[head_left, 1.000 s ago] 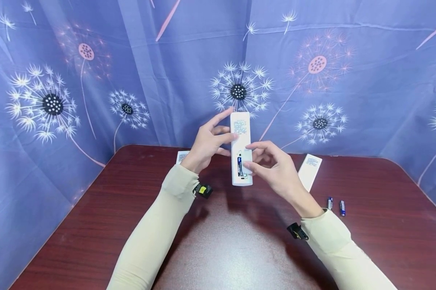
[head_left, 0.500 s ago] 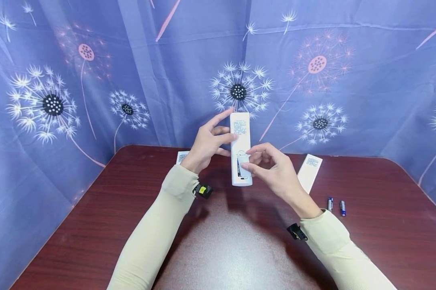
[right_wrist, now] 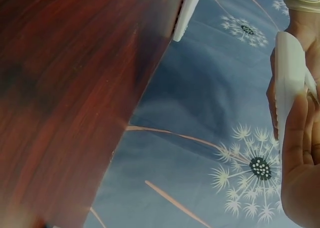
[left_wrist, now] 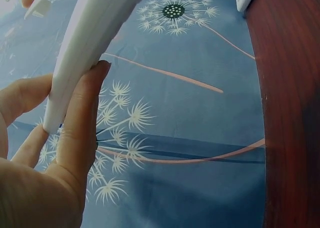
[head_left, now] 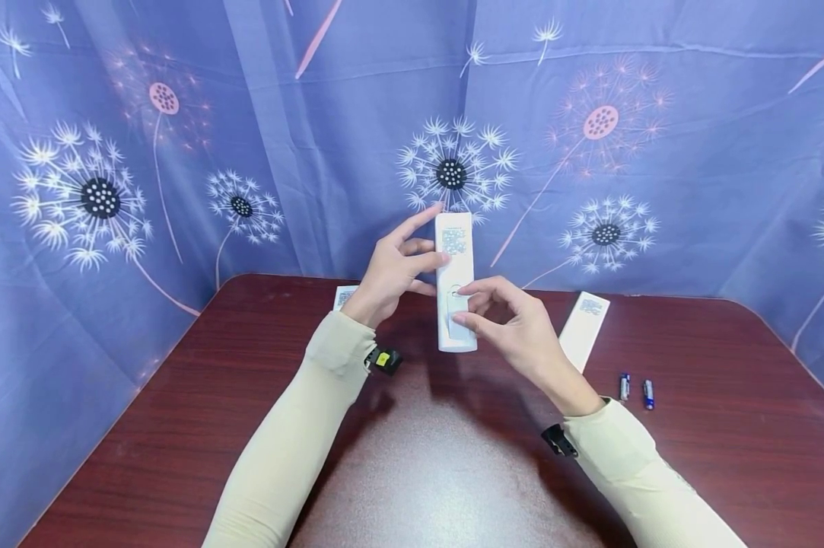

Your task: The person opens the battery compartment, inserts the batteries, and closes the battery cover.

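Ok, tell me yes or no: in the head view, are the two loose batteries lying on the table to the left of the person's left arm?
No. The two loose batteries lie on the table beyond the right forearm, on the right side.

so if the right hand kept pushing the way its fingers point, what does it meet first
Probably the battery cover on the white remote, which the right hand already pinches. Behind that comes the left hand holding the remote upright, though depth is hard to judge.
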Motion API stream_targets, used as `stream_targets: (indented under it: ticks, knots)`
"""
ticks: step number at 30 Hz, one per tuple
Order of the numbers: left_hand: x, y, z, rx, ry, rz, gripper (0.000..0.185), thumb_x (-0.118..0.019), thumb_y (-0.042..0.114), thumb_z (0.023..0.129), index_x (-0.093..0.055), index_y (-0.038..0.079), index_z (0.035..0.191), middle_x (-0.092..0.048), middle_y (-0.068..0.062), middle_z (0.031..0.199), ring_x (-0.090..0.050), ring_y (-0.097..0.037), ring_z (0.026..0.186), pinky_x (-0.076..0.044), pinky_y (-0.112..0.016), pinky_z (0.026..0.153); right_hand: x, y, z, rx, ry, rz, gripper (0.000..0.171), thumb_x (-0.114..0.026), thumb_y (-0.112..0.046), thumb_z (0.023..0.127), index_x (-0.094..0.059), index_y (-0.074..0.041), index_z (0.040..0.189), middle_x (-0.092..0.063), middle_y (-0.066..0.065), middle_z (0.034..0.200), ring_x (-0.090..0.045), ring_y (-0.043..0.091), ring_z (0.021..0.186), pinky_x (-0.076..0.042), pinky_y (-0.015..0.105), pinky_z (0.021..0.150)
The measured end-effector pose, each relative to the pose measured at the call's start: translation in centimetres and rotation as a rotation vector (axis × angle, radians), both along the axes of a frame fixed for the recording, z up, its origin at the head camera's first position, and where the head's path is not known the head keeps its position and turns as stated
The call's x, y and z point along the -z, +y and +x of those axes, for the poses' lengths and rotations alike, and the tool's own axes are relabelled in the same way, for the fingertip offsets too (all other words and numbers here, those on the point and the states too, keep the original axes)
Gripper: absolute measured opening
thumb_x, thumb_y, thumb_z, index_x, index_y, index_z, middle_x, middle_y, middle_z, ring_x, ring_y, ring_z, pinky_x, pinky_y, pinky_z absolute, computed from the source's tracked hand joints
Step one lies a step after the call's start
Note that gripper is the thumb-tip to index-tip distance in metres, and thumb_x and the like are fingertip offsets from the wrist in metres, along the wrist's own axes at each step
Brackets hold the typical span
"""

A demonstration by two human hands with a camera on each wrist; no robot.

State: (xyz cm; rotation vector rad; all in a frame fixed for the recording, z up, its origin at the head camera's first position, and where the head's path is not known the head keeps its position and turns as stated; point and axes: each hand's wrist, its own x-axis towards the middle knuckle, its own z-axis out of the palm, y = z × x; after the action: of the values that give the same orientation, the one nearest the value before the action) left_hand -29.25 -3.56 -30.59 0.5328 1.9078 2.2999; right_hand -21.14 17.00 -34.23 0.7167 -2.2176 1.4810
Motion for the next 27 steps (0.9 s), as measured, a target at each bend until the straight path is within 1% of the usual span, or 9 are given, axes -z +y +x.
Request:
stream_targets:
  ticks: [2, 6, 13, 17, 19, 22, 27]
  knots:
    - [-0.02, 0.0, 0.02, 0.002, 0.0, -0.003, 0.074, -0.075, -0.006, 0.093, -0.058, 0.03, 0.155, -0.068, -0.017, 0.112, -0.071, -0.027, 0.091, -0.066, -0.051, 0.068, 0.1, -0.01, -0.07, 0.016, 0.024, 0.018, 0.033, -0.087, -0.004, 0.089, -0.075, -0.011, 0.118, -0.071, 0.0, 0.087, -0.065, 0.017, 0.079, -0.051, 0.023, 0.073]
    - [-0.11, -0.02, 0.12, 0.005, 0.001, -0.015, 0.074, -0.075, -0.006, 0.093, -0.057, 0.03, 0.156, -0.069, -0.017, 0.113, -0.071, -0.027, 0.091, -0.066, -0.051, 0.067, 0.2, 0.05, -0.27, 0.015, 0.045, 0.02, 0.035, -0.088, -0.001, 0.087, -0.074, -0.009, 0.118, -0.068, 0.002, 0.089, -0.063, 0.017, 0.083, -0.049, 0.023, 0.076]
    - [-0.14, -0.01, 0.22, 0.013, 0.006, -0.022, 0.074, -0.075, -0.005, 0.094, -0.056, 0.028, 0.157, -0.069, -0.019, 0.114, -0.072, -0.028, 0.091, -0.066, -0.051, 0.067, 0.37, 0.09, -0.53, 0.027, 0.062, 0.036, 0.037, -0.089, 0.002, 0.085, -0.075, -0.004, 0.119, -0.062, 0.009, 0.099, -0.062, 0.018, 0.082, -0.054, 0.018, 0.069]
    - [-0.17, 0.0, 0.24, 0.008, 0.012, -0.027, 0.074, -0.075, -0.005, 0.094, -0.055, 0.027, 0.157, -0.07, -0.018, 0.115, -0.071, -0.028, 0.092, -0.066, -0.049, 0.066, 0.4, 0.09, -0.57, 0.04, 0.064, 0.044, 0.037, -0.089, 0.001, 0.085, -0.077, -0.004, 0.119, -0.059, 0.01, 0.101, -0.06, 0.019, 0.081, -0.052, 0.017, 0.068]
    - [-0.19, 0.0, 0.27, 0.006, 0.011, -0.025, 0.074, -0.075, -0.004, 0.094, -0.056, 0.028, 0.157, -0.07, -0.018, 0.115, -0.072, -0.028, 0.092, -0.066, -0.049, 0.066, 0.45, 0.1, -0.55, 0.05, 0.054, 0.032, 0.036, -0.088, 0.0, 0.086, -0.078, -0.005, 0.12, -0.058, 0.01, 0.102, -0.058, 0.019, 0.081, -0.051, 0.017, 0.068]
    - [-0.19, 0.01, 0.31, 0.006, 0.008, -0.019, 0.073, -0.075, -0.004, 0.094, -0.057, 0.03, 0.156, -0.07, -0.018, 0.116, -0.072, -0.029, 0.091, -0.066, -0.048, 0.066, 0.53, 0.1, -0.56, 0.065, 0.035, 0.001, 0.037, -0.084, -0.001, 0.091, -0.075, -0.006, 0.127, -0.057, 0.012, 0.108, -0.062, 0.018, 0.085, -0.054, 0.017, 0.071]
    - [-0.11, 0.16, 0.41, 0.019, 0.01, -0.022, 0.07, -0.075, -0.003, 0.095, -0.061, 0.035, 0.152, -0.07, -0.018, 0.116, -0.072, -0.029, 0.09, -0.066, -0.047, 0.066, 0.59, 0.09, -0.7, 0.062, -0.019, -0.07, 0.048, -0.076, -0.005, 0.099, -0.065, -0.013, 0.145, -0.055, 0.014, 0.124, -0.068, 0.017, 0.099, -0.058, 0.021, 0.078]
